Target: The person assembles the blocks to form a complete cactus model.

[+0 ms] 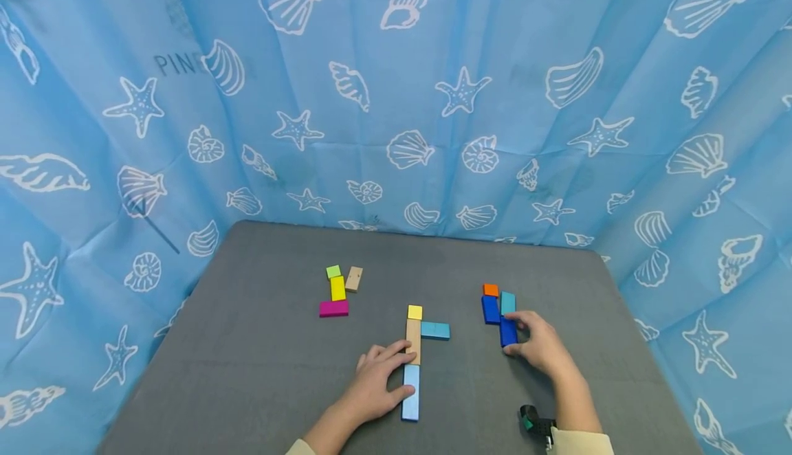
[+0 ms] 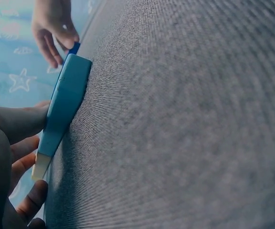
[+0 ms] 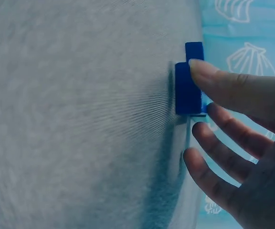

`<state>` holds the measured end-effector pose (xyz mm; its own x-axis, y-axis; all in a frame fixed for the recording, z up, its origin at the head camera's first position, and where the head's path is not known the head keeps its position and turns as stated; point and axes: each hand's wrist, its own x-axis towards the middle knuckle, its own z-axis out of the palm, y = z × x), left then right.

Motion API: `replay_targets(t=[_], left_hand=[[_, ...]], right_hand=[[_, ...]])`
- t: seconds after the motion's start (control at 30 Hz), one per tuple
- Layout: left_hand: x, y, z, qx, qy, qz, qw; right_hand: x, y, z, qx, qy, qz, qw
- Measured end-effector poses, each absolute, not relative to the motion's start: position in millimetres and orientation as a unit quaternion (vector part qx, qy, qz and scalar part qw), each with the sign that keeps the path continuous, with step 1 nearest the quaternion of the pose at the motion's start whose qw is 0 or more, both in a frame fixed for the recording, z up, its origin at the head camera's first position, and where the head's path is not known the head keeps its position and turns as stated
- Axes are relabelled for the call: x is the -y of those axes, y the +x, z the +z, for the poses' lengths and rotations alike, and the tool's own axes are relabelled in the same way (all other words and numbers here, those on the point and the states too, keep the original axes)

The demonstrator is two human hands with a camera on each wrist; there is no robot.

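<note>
My left hand (image 1: 374,383) lies over the middle row, its thumb on the light blue block (image 1: 410,405) and its fingertips at the wooden block (image 1: 414,337). The left wrist view shows the thumb against the long light blue block (image 2: 66,105), other fingers near the pale wooden end. A small yellow block (image 1: 415,312) tops this row, and a teal block (image 1: 436,331) extends to its right. My right hand (image 1: 544,345) pinches a dark blue block (image 3: 187,90) between thumb and index finger. Beyond it lie another dark blue block (image 1: 491,310), a teal block (image 1: 508,302) and an orange block (image 1: 491,290).
At the left back of the grey table (image 1: 247,345) sit a green block (image 1: 333,271), a yellow block (image 1: 337,288), a magenta block (image 1: 334,308) and a wooden block (image 1: 354,279). A blue shell-print curtain (image 1: 371,97) surrounds the table. A black strap device (image 1: 535,422) is by the right wrist.
</note>
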<state>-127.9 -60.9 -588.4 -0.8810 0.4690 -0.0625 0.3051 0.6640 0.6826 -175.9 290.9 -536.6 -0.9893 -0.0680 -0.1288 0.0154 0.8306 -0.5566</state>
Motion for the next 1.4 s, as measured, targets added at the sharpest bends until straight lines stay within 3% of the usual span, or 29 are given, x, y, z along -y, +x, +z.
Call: replay_targets(t=[0.6, 0.97, 1.4], left_hand=[[62, -127, -588, -0.902, 0.218, 0.352, 0.121], [61, -128, -589, -0.903, 0.217, 0.353, 0.114], [61, -130, -587, -0.907, 0.211, 0.345, 0.123]], right_hand=[[-291, -170, -535, -0.955, -0.007, -0.275, 0.109], [-268, -182, -522, -0.954, -0.076, -0.287, 0.032], [-233, -213, -531, -0.943, -0.104, -0.314, 0.029]])
